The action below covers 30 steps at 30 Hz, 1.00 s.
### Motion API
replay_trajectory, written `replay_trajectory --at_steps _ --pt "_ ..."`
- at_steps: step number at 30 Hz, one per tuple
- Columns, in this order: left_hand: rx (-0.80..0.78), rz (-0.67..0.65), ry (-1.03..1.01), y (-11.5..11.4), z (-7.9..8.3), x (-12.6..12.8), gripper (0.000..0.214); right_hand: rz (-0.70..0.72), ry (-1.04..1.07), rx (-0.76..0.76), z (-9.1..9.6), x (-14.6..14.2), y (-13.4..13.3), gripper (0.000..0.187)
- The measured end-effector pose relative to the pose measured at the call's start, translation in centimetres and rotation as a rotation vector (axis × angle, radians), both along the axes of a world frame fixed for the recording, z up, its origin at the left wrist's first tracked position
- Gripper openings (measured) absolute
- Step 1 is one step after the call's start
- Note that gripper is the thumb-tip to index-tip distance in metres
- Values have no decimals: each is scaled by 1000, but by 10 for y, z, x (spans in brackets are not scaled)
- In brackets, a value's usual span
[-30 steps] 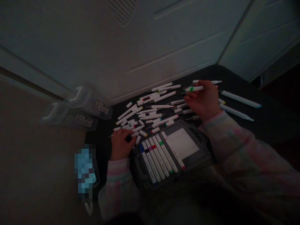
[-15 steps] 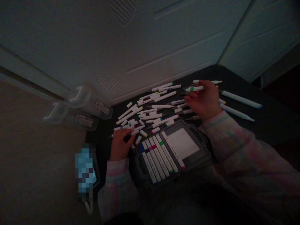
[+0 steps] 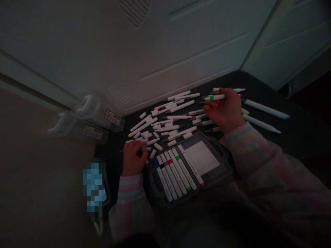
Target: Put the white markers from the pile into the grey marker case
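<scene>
- Partly filled: case, with a marker row.
- Still out, at its eleven o'clock: loose markers, caps.
- Right hand, one o'clock: fingers pinching green-banded marker.
- Left hand, ten o'clock: grip unclear.

1. White stick-shaped marker, green band near one end: in right hand, nearly level, banded end leftward.
2. Small white cylindrical cap: beside left hand; contact unclear.

Obstacles behind open case: loose markers
</scene>
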<state>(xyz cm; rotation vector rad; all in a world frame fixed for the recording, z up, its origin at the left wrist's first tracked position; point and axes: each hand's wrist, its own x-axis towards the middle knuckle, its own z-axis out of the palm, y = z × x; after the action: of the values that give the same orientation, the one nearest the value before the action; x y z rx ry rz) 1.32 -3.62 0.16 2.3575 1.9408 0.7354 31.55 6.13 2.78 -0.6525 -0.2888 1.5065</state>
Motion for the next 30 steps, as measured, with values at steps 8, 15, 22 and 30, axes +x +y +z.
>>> replay_trajectory --at_steps 8,15,22,30 --pt "37 84 76 10 -7 -3 18 9 11 11 1 -1 -2 13" --pt "21 52 93 9 -9 2 18 -3 12 -7 4 -2 -2 13" --pt "14 62 76 9 -13 3 21 -2 13 9 4 -1 -1 13" --pt "95 308 33 9 -4 -8 21 9 21 7 3 0 0 13"
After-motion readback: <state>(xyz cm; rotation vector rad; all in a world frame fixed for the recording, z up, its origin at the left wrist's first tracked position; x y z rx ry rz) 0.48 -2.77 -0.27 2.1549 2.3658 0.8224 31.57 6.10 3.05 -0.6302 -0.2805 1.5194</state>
